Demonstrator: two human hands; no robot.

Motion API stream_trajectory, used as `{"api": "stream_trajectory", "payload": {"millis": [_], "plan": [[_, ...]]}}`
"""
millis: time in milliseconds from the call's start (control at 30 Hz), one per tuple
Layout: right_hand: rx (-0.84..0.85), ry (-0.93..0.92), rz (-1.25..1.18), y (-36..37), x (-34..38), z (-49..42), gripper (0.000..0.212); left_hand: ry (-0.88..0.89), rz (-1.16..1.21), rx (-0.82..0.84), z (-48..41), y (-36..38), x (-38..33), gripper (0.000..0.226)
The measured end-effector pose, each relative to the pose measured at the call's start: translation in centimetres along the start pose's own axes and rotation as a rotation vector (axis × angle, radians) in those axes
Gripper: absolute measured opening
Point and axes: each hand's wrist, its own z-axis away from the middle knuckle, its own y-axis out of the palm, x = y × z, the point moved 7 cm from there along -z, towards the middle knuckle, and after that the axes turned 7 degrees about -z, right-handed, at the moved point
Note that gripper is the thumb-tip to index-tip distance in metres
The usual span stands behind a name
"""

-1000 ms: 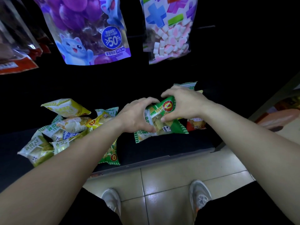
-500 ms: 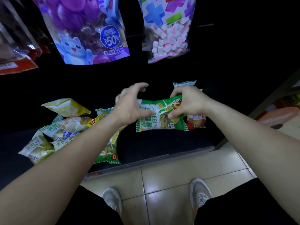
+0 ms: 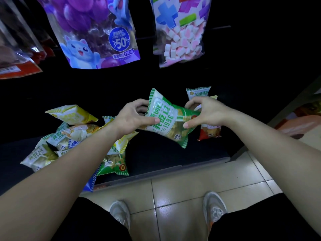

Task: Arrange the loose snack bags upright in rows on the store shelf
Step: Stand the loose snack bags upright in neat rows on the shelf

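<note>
At the middle of the frame, both hands hold a puffy green snack bag (image 3: 169, 119) in the air above the dark shelf (image 3: 173, 153). It is tilted, with one corner up and another pointing down at the shelf. The left hand (image 3: 133, 117) has a closed grip on its left edge, thumb in front and fingers behind, and the right hand (image 3: 206, 113) pinches the right edge the same way. Just behind the right hand stand a white-and-green bag (image 3: 198, 92) and a red bag (image 3: 210, 132). The heap of loose bags (image 3: 57, 141) lies at the left of the frame. The main risk is probably a topple: set down on that lower corner instead of its bottom seam, the air-filled bag would likely fall flat or knock over the two standing beside it. The left forearm also passes over a green bag (image 3: 114, 164) lying at the shelf's front edge, and a brush there could push it onto the tiled floor (image 3: 173, 188).
</note>
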Motion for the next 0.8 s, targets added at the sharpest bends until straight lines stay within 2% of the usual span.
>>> {"api": "stream_trajectory", "payload": {"millis": [100,133,267,400,533,633,700,800], "plan": [[0.049,-0.028,0.048,1.3,0.5,0.0,0.093,0.057,-0.154,0.039,-0.2,1.0,-1.1,0.058],[0.07,-0.046,0.035,1.9,0.9,0.0,0.095,0.067,-0.227,0.046,-0.4,1.3,-1.5,0.059],[0.106,-0.087,0.006,3.1,2.0,-0.1,0.065,0.102,-0.431,0.038,-0.8,2.3,-2.6,0.064],[0.028,-0.057,-0.13,1.8,1.0,-0.2,0.056,0.104,-0.253,-0.095,-1.2,1.2,-3.0,0.066],[0.016,-0.063,-0.265,0.6,0.2,0.3,0.061,0.071,-0.033,-0.041,-0.7,1.8,-2.8,0.065],[0.043,-0.065,-0.357,0.5,-0.5,1.1,0.049,0.08,-0.026,-0.079,-1.0,2.9,-3.4,0.059],[-0.031,-0.047,-0.298,-0.5,-1.4,1.4,0.056,0.061,-0.079,-0.111,-1.6,3.8,-3.4,0.056],[-0.178,0.004,-0.018,-3.0,-3.9,2.2,0.071,0.043,-0.237,-0.152,-2.0,5.7,-2.8,0.051]]}}
